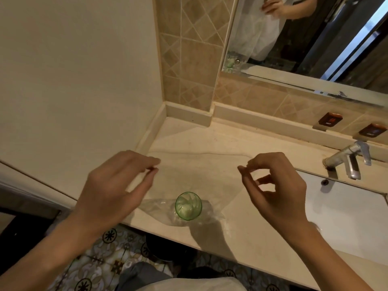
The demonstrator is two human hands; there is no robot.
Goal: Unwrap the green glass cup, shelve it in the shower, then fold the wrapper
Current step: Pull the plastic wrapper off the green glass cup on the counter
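Two hands are pinching a clear wrapper [195,175] by its top corners, left hand [117,185] at nine o'clock, right hand [275,185] at three. Below, at six o'clock, the cup [188,205] is standing upright on the counter [241,141] behind the sheet.

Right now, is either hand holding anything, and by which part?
Both hands, left hand and right hand, pinch the clear wrapper by its top edge; the green cup stands unheld.
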